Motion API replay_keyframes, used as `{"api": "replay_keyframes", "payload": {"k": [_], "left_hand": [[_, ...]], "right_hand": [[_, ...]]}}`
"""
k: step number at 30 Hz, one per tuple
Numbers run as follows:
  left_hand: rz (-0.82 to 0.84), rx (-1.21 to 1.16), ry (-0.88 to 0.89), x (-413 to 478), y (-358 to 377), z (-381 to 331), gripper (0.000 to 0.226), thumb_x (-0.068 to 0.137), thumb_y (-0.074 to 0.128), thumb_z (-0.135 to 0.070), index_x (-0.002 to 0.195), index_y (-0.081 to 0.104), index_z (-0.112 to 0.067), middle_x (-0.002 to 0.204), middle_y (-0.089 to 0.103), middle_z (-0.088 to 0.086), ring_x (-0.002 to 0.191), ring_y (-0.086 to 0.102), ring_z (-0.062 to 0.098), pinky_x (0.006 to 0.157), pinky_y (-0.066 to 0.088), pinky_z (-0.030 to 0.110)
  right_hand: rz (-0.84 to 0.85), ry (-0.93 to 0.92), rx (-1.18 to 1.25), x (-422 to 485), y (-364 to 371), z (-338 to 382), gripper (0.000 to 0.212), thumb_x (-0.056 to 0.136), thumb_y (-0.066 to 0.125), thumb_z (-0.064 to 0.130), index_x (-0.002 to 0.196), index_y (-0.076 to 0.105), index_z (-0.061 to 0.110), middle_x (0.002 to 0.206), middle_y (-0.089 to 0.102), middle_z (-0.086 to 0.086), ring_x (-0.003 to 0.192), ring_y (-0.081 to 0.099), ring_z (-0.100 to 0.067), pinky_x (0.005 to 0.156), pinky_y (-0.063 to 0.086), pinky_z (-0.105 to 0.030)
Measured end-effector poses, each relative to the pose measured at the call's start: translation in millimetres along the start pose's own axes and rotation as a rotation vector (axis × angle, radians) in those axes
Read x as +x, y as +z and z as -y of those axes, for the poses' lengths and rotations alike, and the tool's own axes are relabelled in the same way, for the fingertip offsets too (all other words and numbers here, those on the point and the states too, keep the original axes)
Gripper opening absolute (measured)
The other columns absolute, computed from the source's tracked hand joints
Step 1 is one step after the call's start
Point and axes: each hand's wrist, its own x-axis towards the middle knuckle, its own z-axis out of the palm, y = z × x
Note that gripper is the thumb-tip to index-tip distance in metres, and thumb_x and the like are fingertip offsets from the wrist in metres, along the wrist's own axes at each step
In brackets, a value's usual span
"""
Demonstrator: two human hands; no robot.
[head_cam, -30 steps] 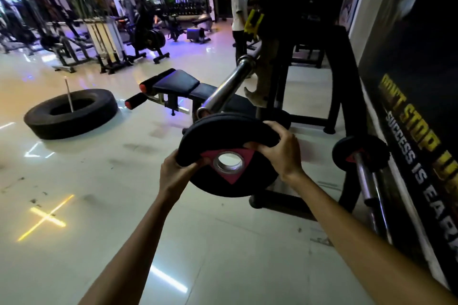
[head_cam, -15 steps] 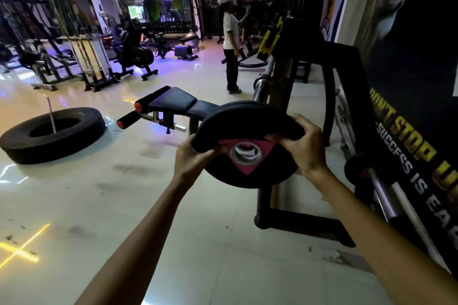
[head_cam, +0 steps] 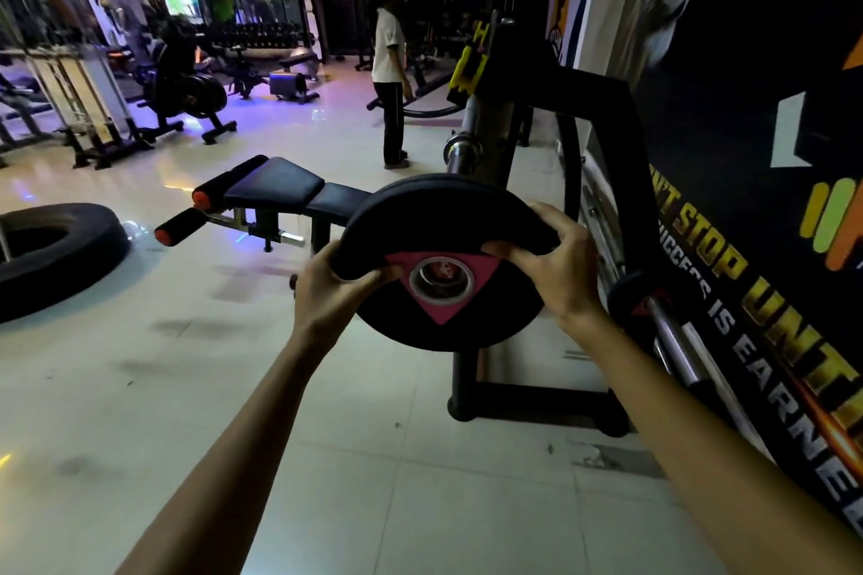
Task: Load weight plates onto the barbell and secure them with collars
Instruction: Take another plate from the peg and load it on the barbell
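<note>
I hold a black weight plate [head_cam: 420, 327] with a pink triangle around its steel-ringed hole, upright in front of me. My left hand [head_cam: 327, 289] grips its left rim and my right hand [head_cam: 555, 266] grips its upper right rim. The barbell's sleeve end shows inside the plate's hole. The barbell [head_cam: 462, 149] rests on the black rack [head_cam: 495, 117] just behind, mostly hidden by the plate.
A black bench [head_cam: 285, 191] with orange-ended rollers stands left of the rack. A large tyre [head_cam: 60, 257] lies at far left. A second bar with a small plate [head_cam: 640, 299] leans at the wall on the right. A person [head_cam: 390, 75] stands beyond the rack.
I have come closer to the rack and the plate has moved up onto the barbell's end; the sleeve now shows inside the hole. Both hands keep the same grip.
</note>
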Motion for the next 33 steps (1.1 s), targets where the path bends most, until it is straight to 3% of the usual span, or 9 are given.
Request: {"api": "replay_keyframes", "payload": {"k": [8,11,14,18,20,23,28,31,33], "left_hand": [[-0.004,0.061,-0.070,33,14,12,0.060,0.052,0.079,-0.052,0.100,0.065,-0.019,0.093,0.072,-0.003,0.089,0.068,0.016,0.074,0.055,0.030],[-0.108,0.224,0.036,49,36,10,0.067,0.064,0.076,-0.044,0.118,0.051,-0.015,0.114,0.062,0.002,0.109,0.058,0.022,0.085,0.049,0.027],[-0.265,0.458,0.370,63,61,5,0.067,0.086,0.057,-0.033,0.138,0.030,0.000,0.147,0.032,0.023,0.138,0.024,0.027,0.115,0.017,0.032],[-0.134,0.793,0.680,83,77,29,0.076,0.090,0.042,-0.028,0.149,-0.004,-0.014,0.158,-0.011,0.000,0.143,-0.014,0.007,0.117,-0.006,0.034],[-0.163,0.866,0.687,94,82,42,0.079,0.088,0.036,-0.030,0.147,-0.015,-0.016,0.155,-0.026,-0.008,0.143,-0.017,0.007,0.116,-0.010,0.034],[-0.204,0.879,0.639,111,94,54,0.077,0.090,0.033,-0.031,0.146,-0.017,-0.014,0.154,-0.028,-0.007,0.143,-0.017,0.008,0.116,-0.010,0.035],[-0.158,0.824,0.550,155,118,80,0.075,0.093,0.028,-0.030,0.142,-0.029,-0.022,0.153,-0.030,-0.009,0.139,-0.024,0.002,0.115,-0.012,0.031],[-0.124,0.835,0.484,186,132,89,0.077,0.094,0.028,-0.032,0.138,-0.035,-0.028,0.151,0.002,0.011,0.137,-0.028,-0.001,0.115,-0.011,0.031],[-0.090,0.835,0.458,205,142,99,0.086,0.095,0.038,-0.030,0.136,-0.038,-0.027,0.148,0.007,0.016,0.139,-0.025,0.002,0.115,-0.012,0.031]], "right_hand": [[-0.062,0.031,-0.012,25,16,-29,0.051,0.068,0.079,0.032,0.112,0.062,0.013,0.105,0.067,0.003,0.101,0.063,-0.019,0.081,0.052,-0.028],[-0.137,-0.028,-0.131,35,31,-36,0.058,0.079,0.070,0.033,0.129,0.050,0.014,0.126,0.059,-0.005,0.118,0.053,-0.016,0.088,0.044,-0.021],[-0.202,-0.330,-0.535,39,55,-44,0.053,0.092,0.050,0.029,0.140,0.035,0.012,0.146,0.039,-0.014,0.136,0.027,-0.015,0.111,0.025,-0.040],[-0.205,-0.366,-0.734,48,75,-65,0.062,0.095,0.029,0.034,0.148,0.000,0.024,0.146,0.038,-0.012,0.136,0.026,-0.021,0.112,0.018,-0.044],[-0.212,-0.369,-0.795,59,78,-79,0.058,0.098,0.016,0.040,0.145,-0.016,0.027,0.156,0.017,-0.002,0.142,0.014,-0.014,0.114,0.005,-0.038],[-0.207,-0.376,-0.879,81,84,-97,0.055,0.098,0.007,0.043,0.143,-0.020,0.028,0.152,-0.030,0.013,0.140,-0.021,-0.004,0.114,-0.008,-0.035],[-0.233,-0.454,-0.938,132,99,-137,0.057,0.099,0.013,0.041,0.144,-0.017,0.026,0.151,-0.032,0.010,0.140,-0.024,-0.006,0.115,-0.008,-0.036],[-0.228,-0.438,-0.931,168,109,-155,0.057,0.099,0.012,0.042,0.144,-0.019,0.026,0.150,-0.035,0.010,0.139,-0.027,-0.006,0.114,-0.011,-0.037],[-0.219,-0.420,-0.916,189,115,-169,0.056,0.099,0.011,0.042,0.143,-0.020,0.027,0.149,-0.036,0.011,0.138,-0.029,-0.006,0.114,-0.013,-0.037]]}}
